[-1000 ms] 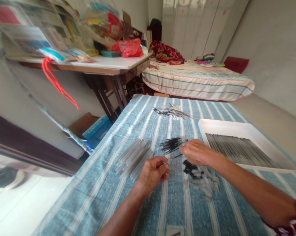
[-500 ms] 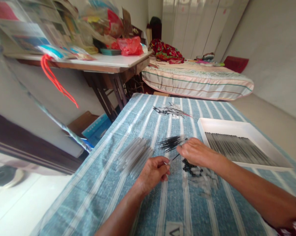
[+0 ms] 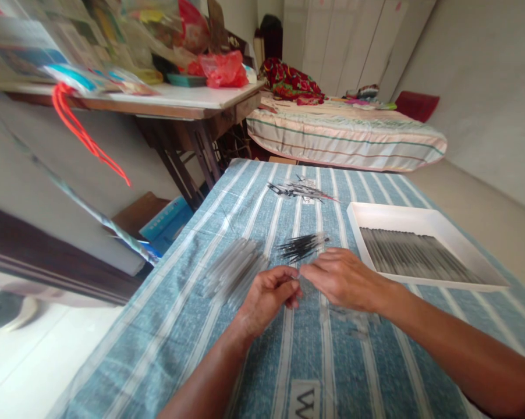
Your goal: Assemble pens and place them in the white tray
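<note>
Near the middle of the striped cloth, my left hand (image 3: 273, 294) is closed in a pinch, its fingertips almost touching those of my right hand (image 3: 343, 278). My right hand is also pinched shut, around a thin black pen refill that its fingers now hide. What the left fingertips hold is too small to make out. Just beyond my hands lies a bundle of black pen refills (image 3: 300, 247) with pale ends. Left of my left hand is a pile of translucent grey tubes (image 3: 234, 267). Small clear and grey pieces (image 3: 358, 320) lie partly hidden under my right wrist.
A white box (image 3: 424, 218) holding a row of dark, slim sticks stands at the right. Loose black and grey pieces (image 3: 301, 189) lie at the table's far end. A cluttered side table (image 3: 192, 105) is at the left, and a bed (image 3: 345, 134) stands behind.
My right hand has moved left and down to meet my left fingertips. The black refill that showed between the hands is now hidden. The whole view has shifted slightly.
</note>
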Action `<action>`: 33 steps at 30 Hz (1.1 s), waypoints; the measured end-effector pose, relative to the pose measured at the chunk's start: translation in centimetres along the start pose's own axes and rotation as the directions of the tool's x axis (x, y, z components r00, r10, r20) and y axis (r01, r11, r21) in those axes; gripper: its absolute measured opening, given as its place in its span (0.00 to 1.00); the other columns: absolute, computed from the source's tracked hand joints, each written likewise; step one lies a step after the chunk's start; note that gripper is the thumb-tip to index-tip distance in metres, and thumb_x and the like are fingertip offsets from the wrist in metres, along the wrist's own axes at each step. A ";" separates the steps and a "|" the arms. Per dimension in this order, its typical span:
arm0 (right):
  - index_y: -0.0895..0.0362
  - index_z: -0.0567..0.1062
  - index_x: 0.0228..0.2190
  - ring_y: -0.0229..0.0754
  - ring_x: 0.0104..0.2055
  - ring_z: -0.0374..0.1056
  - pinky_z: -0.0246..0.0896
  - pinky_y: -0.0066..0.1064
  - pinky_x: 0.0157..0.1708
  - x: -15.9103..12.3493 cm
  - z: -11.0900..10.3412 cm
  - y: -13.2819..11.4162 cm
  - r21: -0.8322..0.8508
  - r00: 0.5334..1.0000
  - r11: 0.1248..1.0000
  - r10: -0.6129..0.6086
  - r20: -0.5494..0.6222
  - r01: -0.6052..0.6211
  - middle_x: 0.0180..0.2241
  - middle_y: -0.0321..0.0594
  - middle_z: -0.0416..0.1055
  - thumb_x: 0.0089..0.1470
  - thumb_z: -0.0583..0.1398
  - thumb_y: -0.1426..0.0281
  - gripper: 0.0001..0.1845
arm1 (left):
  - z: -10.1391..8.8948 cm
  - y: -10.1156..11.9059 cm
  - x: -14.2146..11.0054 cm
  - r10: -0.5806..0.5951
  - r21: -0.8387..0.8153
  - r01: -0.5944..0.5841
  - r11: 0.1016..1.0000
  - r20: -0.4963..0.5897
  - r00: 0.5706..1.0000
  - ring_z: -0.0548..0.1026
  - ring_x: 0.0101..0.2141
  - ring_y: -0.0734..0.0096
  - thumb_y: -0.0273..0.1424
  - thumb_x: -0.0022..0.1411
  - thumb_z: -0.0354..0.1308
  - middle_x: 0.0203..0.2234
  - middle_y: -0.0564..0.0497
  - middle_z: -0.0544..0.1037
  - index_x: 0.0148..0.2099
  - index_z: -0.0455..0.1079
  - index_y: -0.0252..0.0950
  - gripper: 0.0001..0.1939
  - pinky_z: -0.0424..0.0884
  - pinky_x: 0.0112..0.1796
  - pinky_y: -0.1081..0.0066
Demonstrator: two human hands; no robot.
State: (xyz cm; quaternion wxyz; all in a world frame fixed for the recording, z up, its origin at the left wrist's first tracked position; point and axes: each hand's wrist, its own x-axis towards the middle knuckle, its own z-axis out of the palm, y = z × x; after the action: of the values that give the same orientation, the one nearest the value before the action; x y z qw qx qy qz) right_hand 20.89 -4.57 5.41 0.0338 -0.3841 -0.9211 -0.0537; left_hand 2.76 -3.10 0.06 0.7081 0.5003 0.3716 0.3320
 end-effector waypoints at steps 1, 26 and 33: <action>0.58 0.71 0.34 0.39 0.28 0.65 0.51 0.31 0.32 -0.4 -0.1 0.0 0.043 0.999 0.999 0.021 -0.040 -0.019 0.24 0.39 0.71 0.59 0.49 0.74 0.11 | 0.0 0.1 0.0 0.019 -0.020 -0.019 1.000 -0.003 1.000 0.70 0.20 0.76 0.32 0.51 0.61 0.20 0.54 0.74 0.36 0.70 0.33 0.10 0.65 0.23 0.74; 0.57 0.75 0.33 0.46 0.31 0.73 0.53 0.29 0.26 -2.8 4.1 0.5 0.036 0.887 0.951 0.272 0.374 -0.307 0.28 0.46 0.77 0.54 0.50 0.75 0.14 | -0.3 -0.7 -0.1 0.096 -0.032 -0.094 0.995 0.078 0.992 0.67 0.18 0.79 0.30 0.56 0.58 0.21 0.54 0.73 0.49 0.71 0.34 0.17 0.62 0.22 0.75; 0.59 0.76 0.34 0.48 0.32 0.73 0.55 0.30 0.27 -2.1 4.7 0.3 0.043 0.892 0.955 0.258 0.370 -0.294 0.29 0.48 0.76 0.53 0.50 0.76 0.15 | -0.6 -0.9 0.1 0.079 -0.007 -0.078 0.997 0.108 0.991 0.67 0.18 0.79 0.29 0.57 0.58 0.21 0.54 0.73 0.49 0.71 0.34 0.16 0.62 0.22 0.75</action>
State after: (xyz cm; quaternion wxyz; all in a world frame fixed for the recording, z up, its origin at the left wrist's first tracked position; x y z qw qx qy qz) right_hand 22.51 -5.29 0.59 -0.1096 -0.5123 -0.8490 0.0683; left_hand 2.37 -3.03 -0.92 0.7141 0.5308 0.3125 0.3326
